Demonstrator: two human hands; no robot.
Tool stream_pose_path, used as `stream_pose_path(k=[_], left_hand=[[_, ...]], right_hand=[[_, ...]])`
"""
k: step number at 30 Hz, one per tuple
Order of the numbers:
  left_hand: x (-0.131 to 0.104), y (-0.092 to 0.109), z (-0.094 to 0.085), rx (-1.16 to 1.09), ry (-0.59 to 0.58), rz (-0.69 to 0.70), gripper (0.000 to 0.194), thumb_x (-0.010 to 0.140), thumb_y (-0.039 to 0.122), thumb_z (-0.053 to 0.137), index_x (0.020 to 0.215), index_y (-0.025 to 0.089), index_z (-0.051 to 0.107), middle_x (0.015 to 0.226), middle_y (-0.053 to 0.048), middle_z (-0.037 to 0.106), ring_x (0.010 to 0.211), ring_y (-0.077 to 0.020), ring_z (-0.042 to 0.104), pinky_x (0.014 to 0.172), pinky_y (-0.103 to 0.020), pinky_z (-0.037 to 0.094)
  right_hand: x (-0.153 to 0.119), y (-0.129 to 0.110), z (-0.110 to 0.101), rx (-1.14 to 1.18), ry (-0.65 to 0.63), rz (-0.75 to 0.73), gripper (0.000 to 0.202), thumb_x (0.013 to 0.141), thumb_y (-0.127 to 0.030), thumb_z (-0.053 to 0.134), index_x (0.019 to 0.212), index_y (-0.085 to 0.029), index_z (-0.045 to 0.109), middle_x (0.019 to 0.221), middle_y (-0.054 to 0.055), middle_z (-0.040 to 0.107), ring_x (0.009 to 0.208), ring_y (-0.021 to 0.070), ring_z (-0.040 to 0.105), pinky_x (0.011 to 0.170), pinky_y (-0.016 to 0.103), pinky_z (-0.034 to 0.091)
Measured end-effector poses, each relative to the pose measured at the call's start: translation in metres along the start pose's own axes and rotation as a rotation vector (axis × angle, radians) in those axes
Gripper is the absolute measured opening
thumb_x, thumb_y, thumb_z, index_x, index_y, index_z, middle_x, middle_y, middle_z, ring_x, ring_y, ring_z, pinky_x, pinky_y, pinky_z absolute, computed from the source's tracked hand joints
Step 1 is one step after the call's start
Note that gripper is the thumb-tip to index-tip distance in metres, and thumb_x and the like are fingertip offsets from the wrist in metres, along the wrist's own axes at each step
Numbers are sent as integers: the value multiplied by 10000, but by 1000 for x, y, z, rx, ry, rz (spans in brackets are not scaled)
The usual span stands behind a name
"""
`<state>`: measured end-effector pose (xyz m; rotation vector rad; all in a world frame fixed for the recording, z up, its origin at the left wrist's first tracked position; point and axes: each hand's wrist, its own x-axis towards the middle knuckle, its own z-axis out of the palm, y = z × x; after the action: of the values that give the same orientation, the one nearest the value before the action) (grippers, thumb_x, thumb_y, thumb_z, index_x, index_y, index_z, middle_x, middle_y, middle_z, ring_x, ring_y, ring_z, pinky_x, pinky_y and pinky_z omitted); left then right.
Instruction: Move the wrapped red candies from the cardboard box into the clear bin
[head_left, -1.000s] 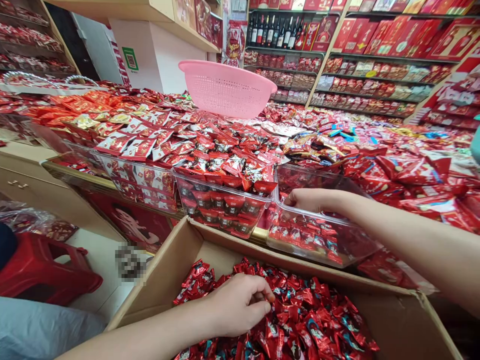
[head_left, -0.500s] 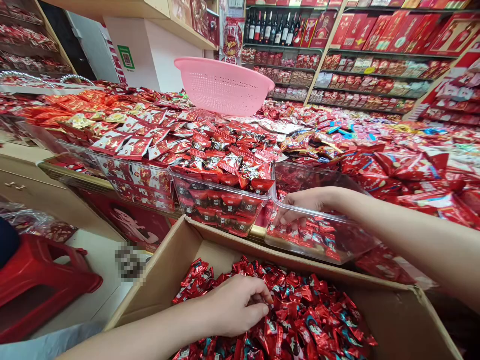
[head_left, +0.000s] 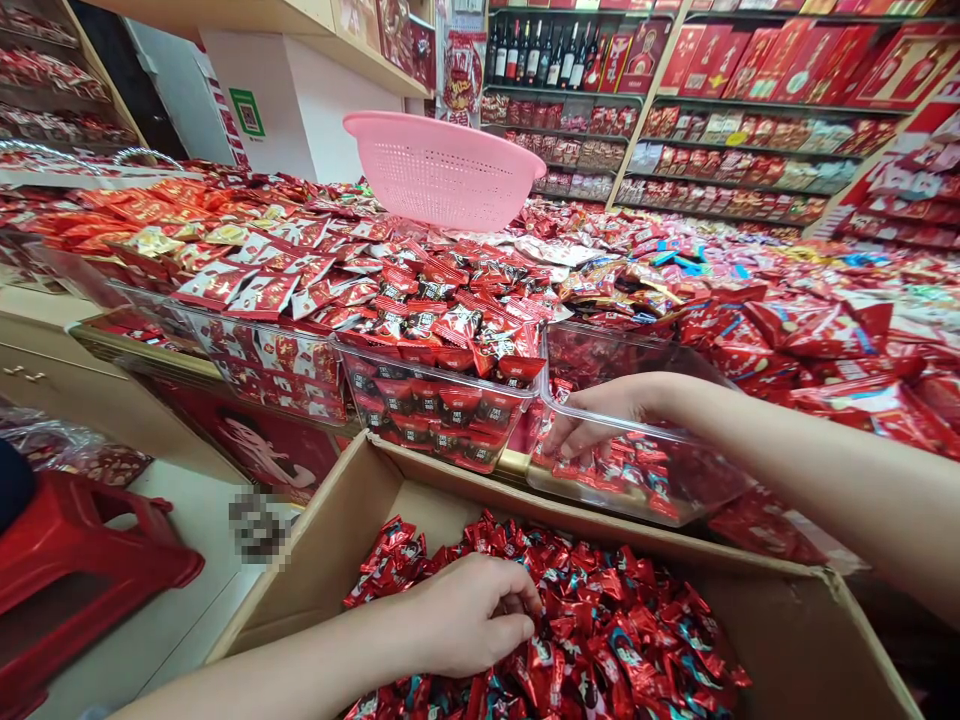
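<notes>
My left hand [head_left: 476, 615] rests low over a heap of red wrapped candies [head_left: 600, 640] inside an open cardboard box [head_left: 795, 630]. Its fingers are curled toward the thumb; whatever lies between them is hidden. My right hand [head_left: 592, 415] reaches down into a clear plastic bin [head_left: 697, 480] beyond the box. The fingers there are bent and closed at a red wrapped candy [head_left: 551, 440], with their tips partly hidden. Inside that bin, more red candies [head_left: 637, 465] lie in a low layer near the front wall.
Left of that bin stands a clear bin [head_left: 442, 420] heaped with dark-and-red packets. A pink colander [head_left: 450, 170] sits on the candy display behind. Bigger red packets [head_left: 825, 330] are piled at right. A red plastic stool [head_left: 97, 560] stands on the floor at left.
The view has shifted very slightly. My right fingers have moved a little within the clear bin; my left hand stays almost still over the box.
</notes>
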<state>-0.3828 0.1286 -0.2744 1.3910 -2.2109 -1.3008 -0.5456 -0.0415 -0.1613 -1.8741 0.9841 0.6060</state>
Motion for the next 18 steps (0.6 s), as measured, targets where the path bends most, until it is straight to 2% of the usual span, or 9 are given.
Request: stream_pose_path(k=[3, 8, 18], left_hand=[[-1, 0, -1, 5, -13, 0, 236, 765, 293, 462, 931, 225, 615, 777, 4, 652, 670, -127, 572, 596, -186, 432], [-3, 2, -3, 13, -30, 2, 234, 767, 299, 459, 928, 227, 613, 773, 5, 650, 667, -125, 565, 594, -186, 424], [-2, 2, -3, 22, -52, -10, 243, 765, 315, 465, 944, 242, 612, 769, 9, 648, 649, -130, 558, 575, -194, 413]], right_hand=[[0, 0, -1, 2, 6, 5, 442, 627, -438, 670, 975, -167, 651, 816, 31, 677, 756, 153, 617, 651, 219, 484], [1, 1, -2, -32, 120, 45, 470, 604, -429, 689, 975, -143, 649, 844, 59, 676, 694, 163, 616, 572, 226, 476], [1, 1, -2, -109, 122, 112, 447, 601, -436, 686, 947, -153, 661, 781, 48, 681, 671, 169, 616, 559, 236, 475]])
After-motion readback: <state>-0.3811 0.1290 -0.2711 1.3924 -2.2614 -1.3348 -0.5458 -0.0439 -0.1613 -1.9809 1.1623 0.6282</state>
